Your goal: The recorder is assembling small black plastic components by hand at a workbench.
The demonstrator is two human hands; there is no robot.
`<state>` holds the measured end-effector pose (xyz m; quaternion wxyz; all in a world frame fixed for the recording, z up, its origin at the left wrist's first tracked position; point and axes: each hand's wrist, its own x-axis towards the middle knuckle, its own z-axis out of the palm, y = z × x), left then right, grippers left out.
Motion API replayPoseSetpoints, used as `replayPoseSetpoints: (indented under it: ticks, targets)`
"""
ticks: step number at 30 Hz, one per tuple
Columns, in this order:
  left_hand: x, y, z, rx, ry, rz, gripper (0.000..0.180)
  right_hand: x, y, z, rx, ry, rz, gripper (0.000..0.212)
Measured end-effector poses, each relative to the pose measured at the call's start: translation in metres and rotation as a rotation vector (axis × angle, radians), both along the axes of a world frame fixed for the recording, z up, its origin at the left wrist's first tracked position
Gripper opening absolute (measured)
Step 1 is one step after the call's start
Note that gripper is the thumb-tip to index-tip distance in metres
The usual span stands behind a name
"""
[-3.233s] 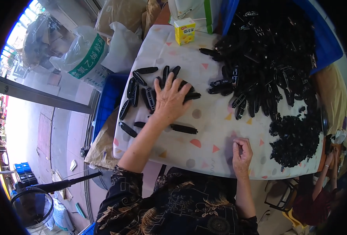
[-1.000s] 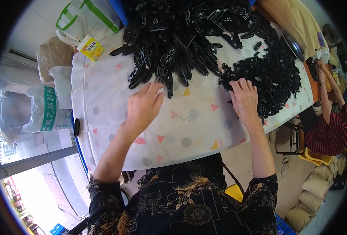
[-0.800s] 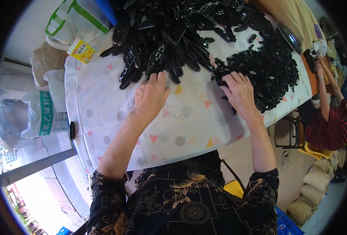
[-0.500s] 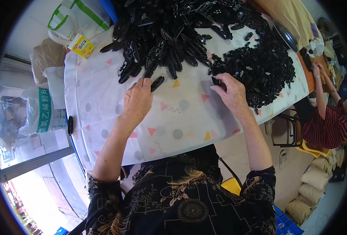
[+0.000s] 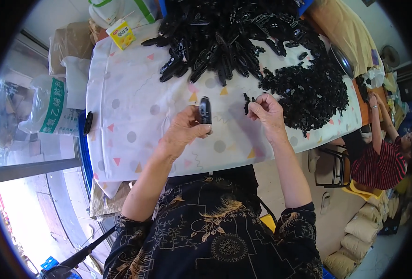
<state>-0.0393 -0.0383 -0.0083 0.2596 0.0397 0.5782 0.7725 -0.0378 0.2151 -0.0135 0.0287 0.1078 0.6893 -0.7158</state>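
Observation:
Upright between the thumb and fingers of my left hand (image 5: 186, 125) is a long black plastic shell (image 5: 205, 115), rounded at the ends, its hollow side with small ribs showing. My right hand (image 5: 267, 115) pinches a small, jagged black plastic piece (image 5: 246, 103) between thumb and forefinger. Both hands are above the near part of the table, a short gap apart. Ahead of my left hand spreads a heap of similar long black shells (image 5: 222, 51). Beyond my right hand lies a pile of small black plastic pieces (image 5: 308, 95).
A patterned white cloth covers the table (image 5: 141, 107). One black part (image 5: 88, 123) lies at its left edge. A yellow drink carton (image 5: 121, 35) stands at the back left, and a round dark lid (image 5: 341, 61) at the right. A co-worker in a striped shirt (image 5: 378, 160) sits at the far right.
My left hand has drawn back from the heap, bringing a black shell up and turning it. My right hand has come away from the pile of small pieces with a jagged piece in it.

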Motion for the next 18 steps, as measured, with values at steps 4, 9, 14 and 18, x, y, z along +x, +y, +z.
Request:
replayPoseSetpoints:
  ticks: [4,9,14,18]
  targets:
    - [0.01,0.011,0.003,-0.064,-0.007,0.057,0.033,0.019,-0.027,0.007,-0.127,-0.003,-0.012,0.01]
    - [0.019,0.022,0.0,-0.209,0.081,0.088,0.039,0.043,-0.064,0.007,-0.207,0.103,0.025,0.01]
    - [0.025,0.028,-0.005,-0.351,0.211,0.107,0.045,0.052,-0.068,0.01,-0.022,0.25,0.116,0.007]
    - [0.032,0.024,0.009,-0.535,0.382,0.081,0.049,0.047,-0.058,0.036,0.556,0.5,0.279,0.011]
